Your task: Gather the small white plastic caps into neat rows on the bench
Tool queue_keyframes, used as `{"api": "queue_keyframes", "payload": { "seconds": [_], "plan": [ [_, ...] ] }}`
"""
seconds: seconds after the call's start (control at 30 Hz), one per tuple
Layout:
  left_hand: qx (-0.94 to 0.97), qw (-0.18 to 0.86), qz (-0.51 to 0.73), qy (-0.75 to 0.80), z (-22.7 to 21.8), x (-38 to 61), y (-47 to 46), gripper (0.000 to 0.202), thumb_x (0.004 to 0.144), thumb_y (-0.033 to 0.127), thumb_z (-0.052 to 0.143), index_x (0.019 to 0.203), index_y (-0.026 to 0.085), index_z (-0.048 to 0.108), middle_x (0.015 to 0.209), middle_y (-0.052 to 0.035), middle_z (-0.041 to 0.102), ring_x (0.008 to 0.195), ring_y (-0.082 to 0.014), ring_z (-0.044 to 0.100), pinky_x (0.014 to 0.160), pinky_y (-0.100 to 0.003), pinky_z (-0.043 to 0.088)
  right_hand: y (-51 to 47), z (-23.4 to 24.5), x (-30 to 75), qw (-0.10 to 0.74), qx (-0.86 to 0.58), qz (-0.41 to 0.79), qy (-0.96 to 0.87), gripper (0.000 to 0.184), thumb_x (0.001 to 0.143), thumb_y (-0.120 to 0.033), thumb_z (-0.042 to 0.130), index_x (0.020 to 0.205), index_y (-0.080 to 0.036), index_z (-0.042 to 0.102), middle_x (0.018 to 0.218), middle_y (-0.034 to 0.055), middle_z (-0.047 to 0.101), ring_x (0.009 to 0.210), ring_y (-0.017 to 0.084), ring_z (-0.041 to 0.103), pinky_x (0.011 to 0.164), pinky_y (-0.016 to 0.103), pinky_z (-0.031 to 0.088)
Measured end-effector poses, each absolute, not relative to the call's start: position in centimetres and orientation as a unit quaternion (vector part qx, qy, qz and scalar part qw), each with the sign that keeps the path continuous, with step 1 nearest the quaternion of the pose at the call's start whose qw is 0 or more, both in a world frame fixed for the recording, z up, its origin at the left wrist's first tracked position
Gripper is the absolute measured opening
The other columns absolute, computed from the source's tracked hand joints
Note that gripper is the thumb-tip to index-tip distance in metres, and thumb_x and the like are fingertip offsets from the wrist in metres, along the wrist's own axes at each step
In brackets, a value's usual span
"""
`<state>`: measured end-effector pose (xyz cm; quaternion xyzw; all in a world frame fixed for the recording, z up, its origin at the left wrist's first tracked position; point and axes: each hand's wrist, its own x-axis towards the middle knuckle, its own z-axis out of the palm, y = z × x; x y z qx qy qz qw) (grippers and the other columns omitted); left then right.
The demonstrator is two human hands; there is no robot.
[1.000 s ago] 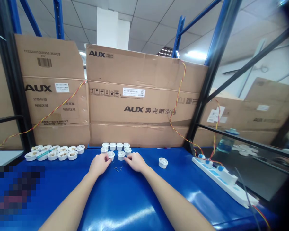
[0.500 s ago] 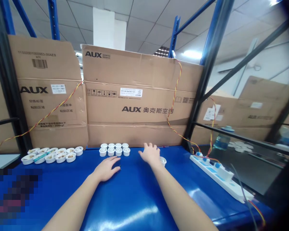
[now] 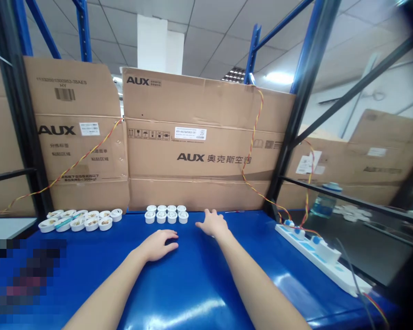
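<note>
Well, both hands are on the shiny blue table (image 3: 227, 275), and neither one is holding anything. The left hand (image 3: 157, 245) lies flat with its palm down. Its fingers are loose and bent just a little. The right hand (image 3: 212, 223) sits farther up the table, with its fingers (image 3: 206, 212) spread apart and not gripping.

Eight small white cups (image 3: 166, 214) stand in two neat rows of four. They are just past the hands, near the back of the table, and no finger touches them. Off to the left, a bunch of round white tubs (image 3: 79, 221) with brown bits inside sits in a cluster.

On the right, a long white power strip (image 3: 315, 251) lies on the table with a twisted red and yellow wire (image 3: 251, 160) running up from it. Big cardboard boxes (image 3: 192, 137) with AUX printed on them stand behind the table.
</note>
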<state>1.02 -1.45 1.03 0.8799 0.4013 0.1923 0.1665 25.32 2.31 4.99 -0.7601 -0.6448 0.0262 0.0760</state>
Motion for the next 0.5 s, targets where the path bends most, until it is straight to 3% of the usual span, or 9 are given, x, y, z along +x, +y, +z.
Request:
{"api": "queue_keyframes", "payload": {
  "seconds": [0.1, 0.2, 0.37, 0.5],
  "plan": [
    [0.881, 0.158, 0.199, 0.399, 1.0, 1.0, -1.4, 0.041, 0.088, 0.048, 0.048, 0.12, 0.027, 0.062, 0.132, -0.002, 0.058, 0.123, -0.0235, 0.051, 0.106, -0.036, 0.037, 1.8, 5.6, 25.8, 0.011, -0.733, 0.059, -0.678, 0.065, 0.066, -0.039, 0.072, 0.123, -0.014, 0.054, 0.118, 0.0209, 0.059, 0.105, 0.036, 0.059, 0.08, 0.04, 0.047],
    [0.88, 0.152, 0.204, 0.401, 0.9, 1.0, -1.3, 0.039, 0.088, 0.045, 0.051, 0.119, 0.026, 0.063, 0.13, -0.0022, 0.059, 0.121, -0.0234, 0.053, 0.105, -0.035, 0.038, 1.5, 5.2, 25.1, 0.003, -0.683, 0.057, -0.728, 0.051, 0.064, -0.023, 0.072, 0.114, -0.018, 0.061, 0.112, 0.0157, 0.064, 0.101, 0.032, 0.062, 0.078, 0.034, 0.046],
    [0.888, 0.145, 0.213, 0.38, 0.6, 0.9, -1.0, 0.033, 0.086, 0.038, 0.055, 0.114, 0.025, 0.065, 0.127, -0.0032, 0.062, 0.117, -0.022, 0.056, 0.103, -0.035, 0.039, 1.6, 3.5, 22.8, 0.1, -0.601, 0.064, -0.79, 0.052, 0.063, -0.027, 0.074, 0.113, -0.024, 0.06, 0.11, 0.0092, 0.065, 0.102, 0.028, 0.06, 0.078, 0.029, 0.043],
    [0.89, 0.143, 0.222, 0.372, 0.5, 0.7, -0.9, 0.028, 0.085, 0.036, 0.057, 0.108, 0.025, 0.067, 0.122, -0.0028, 0.064, 0.113, -0.0219, 0.058, 0.101, -0.034, 0.041, 2.3, 2.2, 22.6, 0.194, -0.562, 0.152, -0.79, 0.059, 0.054, -0.029, 0.079, 0.11, -0.023, 0.059, 0.094, 0.0041, 0.068, 0.087, 0.024, 0.062, 0.068, 0.026, 0.042]
  ]
}}
